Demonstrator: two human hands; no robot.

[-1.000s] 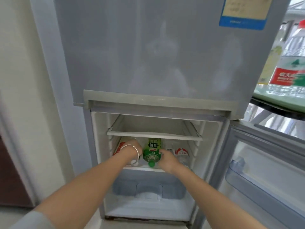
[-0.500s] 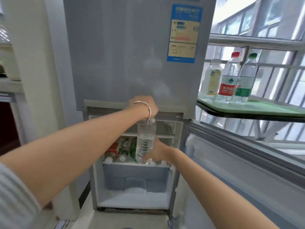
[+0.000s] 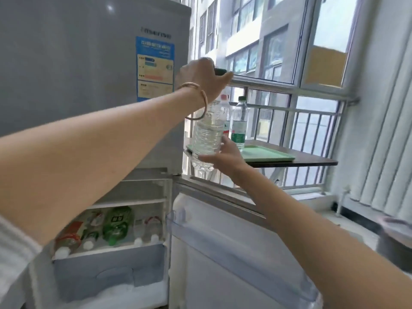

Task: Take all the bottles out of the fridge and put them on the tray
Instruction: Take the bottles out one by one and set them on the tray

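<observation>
Bottles [image 3: 116,226] on fridge shelf [image 3: 111,248]

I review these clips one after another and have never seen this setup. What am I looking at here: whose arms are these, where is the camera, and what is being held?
There is no machine: a person wears one wide-angle camera on the head, so you look down along both bare arms. The left hand, with a bangle on its wrist, grips the top of a clear water bottle; the right hand steadies its bottom. The bottle is in the air near a green tray on a small dark table by the window, where two bottles already stand. Below, the open fridge has several bottles lying on its shelf.
</observation>
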